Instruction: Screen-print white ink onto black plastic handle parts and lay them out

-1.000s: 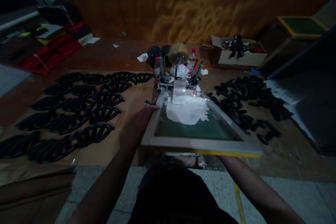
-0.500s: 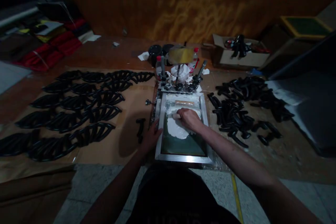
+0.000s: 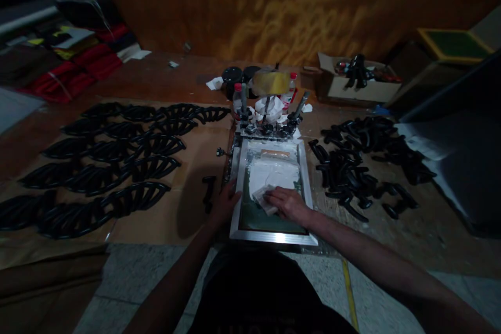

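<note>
1. Frame [image 3: 274, 238]: silver, rectangular, lying flat around the green screen [image 3: 254, 220].
2. Ink [image 3: 270, 175]: white, smeared over the screen's far part.
3. Scraper [image 3: 263, 198]: pale, askew over the screen by the ink's near edge.

Frame [image 3: 274, 237]: lowered flat | past half-second: right hand [image 3: 289, 204] drawn bodyward (pale scraper [image 3: 263, 198] too)

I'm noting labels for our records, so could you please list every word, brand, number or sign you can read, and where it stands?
No text can be read with certainty.
Dark shirt: pale lettering at the bottom edge, cut off and too dim to read.
Right-hand red-capped bottle: any print on its red label is too small and blurred.
</note>
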The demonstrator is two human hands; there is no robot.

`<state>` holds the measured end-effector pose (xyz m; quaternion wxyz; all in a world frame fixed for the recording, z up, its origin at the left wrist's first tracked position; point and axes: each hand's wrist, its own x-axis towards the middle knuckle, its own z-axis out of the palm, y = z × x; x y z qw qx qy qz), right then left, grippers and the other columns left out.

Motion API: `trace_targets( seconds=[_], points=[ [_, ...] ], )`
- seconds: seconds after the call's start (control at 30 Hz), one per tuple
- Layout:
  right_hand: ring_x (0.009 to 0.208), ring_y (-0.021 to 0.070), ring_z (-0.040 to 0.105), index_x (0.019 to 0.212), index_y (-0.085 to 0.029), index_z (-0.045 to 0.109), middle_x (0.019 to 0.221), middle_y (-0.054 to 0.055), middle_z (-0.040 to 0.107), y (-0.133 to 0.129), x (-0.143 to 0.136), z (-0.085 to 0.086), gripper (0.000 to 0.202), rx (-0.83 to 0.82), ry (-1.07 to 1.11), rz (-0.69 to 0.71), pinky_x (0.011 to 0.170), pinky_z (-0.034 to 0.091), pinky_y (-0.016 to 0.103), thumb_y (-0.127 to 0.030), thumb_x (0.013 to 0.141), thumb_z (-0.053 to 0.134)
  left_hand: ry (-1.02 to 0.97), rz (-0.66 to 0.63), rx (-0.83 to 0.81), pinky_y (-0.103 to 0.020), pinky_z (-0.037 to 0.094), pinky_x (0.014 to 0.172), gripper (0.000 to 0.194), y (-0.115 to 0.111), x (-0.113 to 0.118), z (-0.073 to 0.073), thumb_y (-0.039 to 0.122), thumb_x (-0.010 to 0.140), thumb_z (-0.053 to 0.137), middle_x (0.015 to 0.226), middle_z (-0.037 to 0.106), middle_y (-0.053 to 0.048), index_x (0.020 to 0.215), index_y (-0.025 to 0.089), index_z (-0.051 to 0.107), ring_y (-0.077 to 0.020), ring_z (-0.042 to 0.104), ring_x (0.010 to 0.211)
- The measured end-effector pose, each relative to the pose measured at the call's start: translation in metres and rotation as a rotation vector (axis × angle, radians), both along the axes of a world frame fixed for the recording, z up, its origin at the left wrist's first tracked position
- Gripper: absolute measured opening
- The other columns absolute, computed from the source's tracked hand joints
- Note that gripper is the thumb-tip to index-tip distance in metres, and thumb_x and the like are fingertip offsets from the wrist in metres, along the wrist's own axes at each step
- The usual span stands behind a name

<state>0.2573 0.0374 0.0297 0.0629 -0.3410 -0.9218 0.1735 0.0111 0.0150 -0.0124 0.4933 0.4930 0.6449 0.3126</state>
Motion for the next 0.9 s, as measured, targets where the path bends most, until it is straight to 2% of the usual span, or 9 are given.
trace_targets(
  seconds=[0.1,0.23,0.37,0.43,0.5,0.6,0.67,0.73,0.9],
  points=[
    [0.097,0.0209,0.063,0.116,-0.020,0.067,0.105,0.007,0.070,0.010,-0.004,0.011,0.034,-0.033,0.000,-0.063,0.082,0.047,0.028,-0.013,0.085,0.054,-0.014,-0.004,-0.025,-0.033,0.053,0.085,0.066,0.001,0.000,0.011,0.038,0.085,0.056,0.105,0.070,-0.009,0.145,0.013,0.044,-0.0218,0.065,0.093],
    [0.105,0.0226,0.063,0.141,-0.026,0.052,0.120,0.007,0.068,0.064,-0.013,0.046,0.052,0.030,0.080,-0.332,0.086,0.047,0.028,-0.025,0.090,0.061,0.007,-0.014,-0.052,-0.034,0.054,0.078,0.066,0.000,-0.003,0.044,0.038,0.087,0.053,0.102,0.071,-0.009,0.147,0.015,0.041,-0.0229,0.066,0.087],
    [0.097,0.0216,0.066,0.134,-0.020,0.060,0.113,0.009,0.071,0.113,0.038,0.069,0.044,0.139,0.271,-0.607,0.084,0.050,0.030,-0.029,0.092,0.062,0.062,0.029,0.063,-0.035,0.051,0.093,0.042,0.006,-0.006,0.089,0.043,0.095,0.039,0.116,0.069,-0.005,0.121,0.023,0.065,-0.0239,0.063,0.107],
    [0.085,0.0177,0.067,0.118,-0.012,0.068,0.100,0.008,0.074,0.120,0.077,0.066,0.031,0.188,0.384,-0.803,0.079,0.052,0.027,-0.028,0.095,0.055,0.047,0.056,0.163,-0.036,0.050,0.096,0.042,0.017,-0.004,0.110,0.043,0.097,0.032,0.112,0.070,-0.003,0.106,0.025,0.070,-0.0234,0.063,0.108],
    [0.074,0.0138,0.065,0.101,-0.006,0.071,0.085,0.005,0.073,0.111,0.103,0.051,0.035,0.178,0.404,-0.928,0.072,0.052,0.023,-0.030,0.098,0.046,-0.040,0.080,0.304,-0.035,0.052,0.093,0.041,0.033,-0.001,0.129,0.040,0.098,0.031,0.111,0.070,-0.003,0.107,0.024,0.068,-0.0219,0.064,0.104],
    [0.067,0.0133,0.062,0.079,-0.011,0.071,0.070,0.002,0.070,0.078,0.095,0.016,0.037,0.057,0.318,-0.866,0.065,0.053,0.022,-0.038,0.094,0.052,-0.140,0.142,0.423,-0.030,0.056,0.080,0.035,0.056,0.008,0.147,0.039,0.095,0.039,0.111,0.069,-0.005,0.116,0.022,0.062,-0.0202,0.065,0.098],
    [0.076,0.0170,0.066,0.078,-0.012,0.071,0.075,0.005,0.071,0.052,0.065,-0.007,0.027,-0.033,0.200,-0.687,0.073,0.053,0.025,-0.035,0.088,0.065,-0.185,0.200,0.375,-0.026,0.055,0.072,0.035,0.061,0.018,0.146,0.041,0.094,0.043,0.110,0.069,-0.006,0.119,0.022,0.059,-0.0193,0.066,0.098],
    [0.094,0.0225,0.066,0.084,-0.012,0.070,0.093,0.012,0.072,0.031,0.030,-0.020,0.016,-0.087,0.042,-0.545,0.086,0.050,0.030,-0.028,0.086,0.069,-0.255,0.231,0.252,-0.024,0.055,0.067,0.038,0.053,0.031,0.130,0.047,0.095,0.038,0.107,0.069,-0.007,0.116,0.022,0.058,-0.0178,0.066,0.094],
    [0.098,0.0250,0.064,0.108,-0.012,0.061,0.105,0.017,0.068,-0.009,-0.026,-0.016,0.018,-0.185,-0.089,-0.649,0.083,0.047,0.032,-0.020,0.093,0.055,-0.243,0.001,-0.135,-0.030,0.055,0.055,0.050,0.001,0.071,0.049,0.062,0.090,0.043,0.084,0.072,-0.010,0.103,0.018,0.063,-0.0200,0.069,0.070]
  ],
)
